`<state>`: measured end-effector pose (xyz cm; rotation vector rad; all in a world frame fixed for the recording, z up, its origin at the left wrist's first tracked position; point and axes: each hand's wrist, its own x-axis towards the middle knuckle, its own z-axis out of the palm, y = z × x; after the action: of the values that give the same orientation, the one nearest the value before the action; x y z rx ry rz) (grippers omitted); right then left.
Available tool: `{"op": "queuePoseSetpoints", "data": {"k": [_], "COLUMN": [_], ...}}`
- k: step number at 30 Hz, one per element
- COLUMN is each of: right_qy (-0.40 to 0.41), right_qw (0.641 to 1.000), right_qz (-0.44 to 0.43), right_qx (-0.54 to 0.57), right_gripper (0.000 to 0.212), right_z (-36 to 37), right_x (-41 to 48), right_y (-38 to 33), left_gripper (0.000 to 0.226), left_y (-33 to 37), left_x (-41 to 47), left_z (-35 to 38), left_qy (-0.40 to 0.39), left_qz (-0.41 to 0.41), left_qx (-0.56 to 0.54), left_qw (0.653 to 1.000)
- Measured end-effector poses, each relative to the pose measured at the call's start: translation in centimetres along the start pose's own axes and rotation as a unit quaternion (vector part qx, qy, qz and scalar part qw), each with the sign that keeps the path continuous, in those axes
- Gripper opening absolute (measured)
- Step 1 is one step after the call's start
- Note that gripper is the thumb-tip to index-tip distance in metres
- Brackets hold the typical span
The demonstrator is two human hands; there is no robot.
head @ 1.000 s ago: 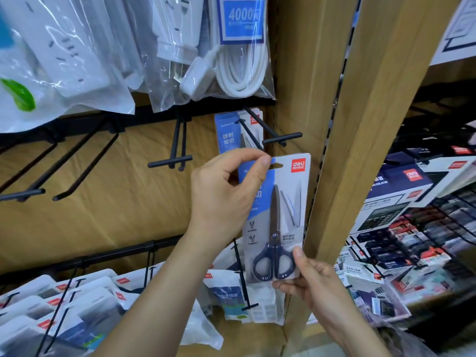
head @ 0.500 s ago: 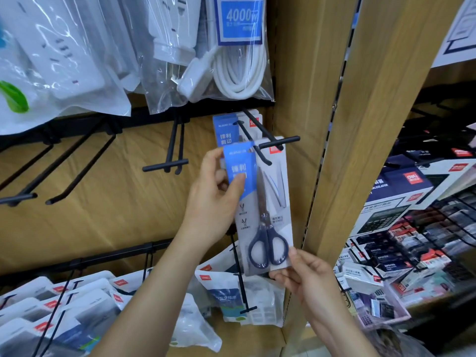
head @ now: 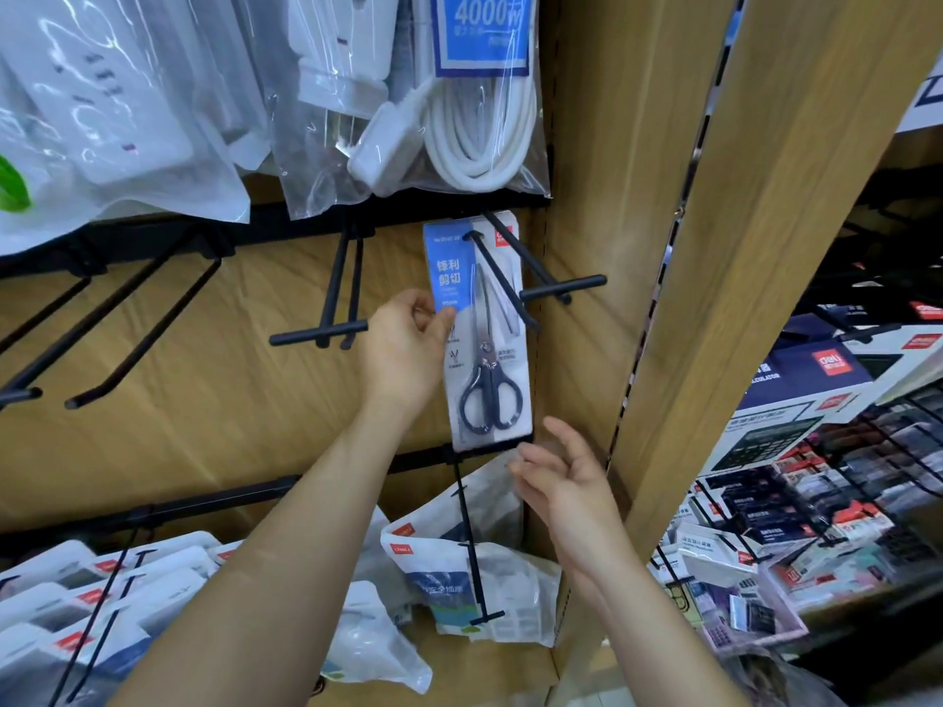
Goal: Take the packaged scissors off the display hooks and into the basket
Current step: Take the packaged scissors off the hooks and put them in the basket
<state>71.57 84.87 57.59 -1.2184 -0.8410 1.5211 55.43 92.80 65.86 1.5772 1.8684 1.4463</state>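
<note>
The left hand [head: 403, 354] pinches the left edge of the packaged scissors [head: 485, 344]. The right hand [head: 566, 482] is just below the pack, fingers loosely spread and holding nothing. The pack is a white card with a blue panel. It hangs on a black display hook [head: 502, 278], long axis near vertical, dark handles down and blades up.

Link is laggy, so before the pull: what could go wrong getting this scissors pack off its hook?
The scissors pack sits far back on the hook; its card may snag on the crossbar in front. Only the left hand pinches its edge, the right hand hovers open below, so it could twist or drop.
</note>
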Motion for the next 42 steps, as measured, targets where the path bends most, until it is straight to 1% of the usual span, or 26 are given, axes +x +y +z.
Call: {"op": "queuePoseSetpoints", "data": {"k": [2, 4, 6, 9, 11, 13, 16, 20, 23, 25, 28, 32, 36, 40, 42], "right_qy": [-0.012, -0.033, -0.052, -0.083, -0.107, -0.131, -0.187, -0.297, -0.372, -0.417, -0.481, -0.556, -0.615, -0.651, -0.683], "right_qw": [0.998, 0.994, 0.985, 0.964, 0.945, 0.925, 0.886, 0.831, 0.783, 0.742, 0.679, 0.602, 0.536, 0.482, 0.43], "right_qz": [-0.012, -0.029, -0.059, -0.106, -0.13, -0.16, -0.194, -0.21, -0.221, -0.234, -0.255, -0.278, -0.27, -0.251, -0.235], "right_qx": [-0.06, -0.105, -0.154, -0.231, -0.28, -0.319, -0.378, -0.421, -0.447, -0.469, -0.492, -0.501, -0.512, -0.53, -0.541], "right_gripper": [0.046, 0.039, 0.036, 0.034, 0.03, 0.027, 0.026, 0.025, 0.023, 0.021, 0.023, 0.026, 0.03, 0.035, 0.037], "right_z": [-0.3, -0.7, -1.3, -2.2, -2.8, -3.3, -3.2, -1.3, 1.3, 3.2, 6.4, 10.7, 14.0, 16.8, 19.3], "right_x": [-0.2, -0.7, -1.2, -1.5, -1.7, -1.8, -2.1, -2.6, -3.7, -4.9, -7.7, -12.8, -19.0, -25.7, -30.1], "right_y": [-0.1, -0.3, -0.7, -1.1, -1.6, -2.0, -2.2, -1.3, 0.8, 2.7, 5.8, 10.9, 17.0, 23.1, 27.2], "left_gripper": [0.009, 0.019, 0.023, 0.014, 0.016, 0.019, 0.02, 0.017, 0.038, 0.042, 0.037, 0.03, 0.02, 0.02, 0.022], "left_y": [-0.3, -0.5, -0.7, -1.0, -1.3, -1.7, -2.5, -5.6, -7.1, -7.7, -8.8, -9.6, -10.4, -11.6, -12.0], "left_x": [0.6, 0.9, 0.5, -2.1, -5.0, -8.8, -15.1, -23.7, -30.1, -34.4, -40.9, -48.7, -56.2, -63.1, -67.2], "left_z": [0.3, 0.3, -0.1, -1.2, -2.3, -3.4, -5.2, -7.7, -10.2, -12.1, -15.0, -18.2, -21.7, -26.3, -29.0], "left_qy": [-0.002, -0.008, -0.007, -0.003, 0.006, 0.037, 0.078, 0.137, 0.185, 0.215, 0.266, 0.319, 0.356, 0.381, 0.406], "left_qz": [-0.007, -0.016, -0.025, -0.035, -0.034, -0.045, -0.101, -0.185, -0.251, -0.299, -0.363, -0.423, -0.472, -0.514, -0.541], "left_qx": [0.017, 0.04, 0.046, 0.015, 0.017, 0.03, 0.027, 0.054, 0.113, 0.133, 0.159, 0.195, 0.19, 0.194, 0.191], "left_qw": [1.0, 0.999, 0.999, 0.999, 0.999, 0.998, 0.991, 0.972, 0.943, 0.92, 0.879, 0.826, 0.784, 0.743, 0.711]}}
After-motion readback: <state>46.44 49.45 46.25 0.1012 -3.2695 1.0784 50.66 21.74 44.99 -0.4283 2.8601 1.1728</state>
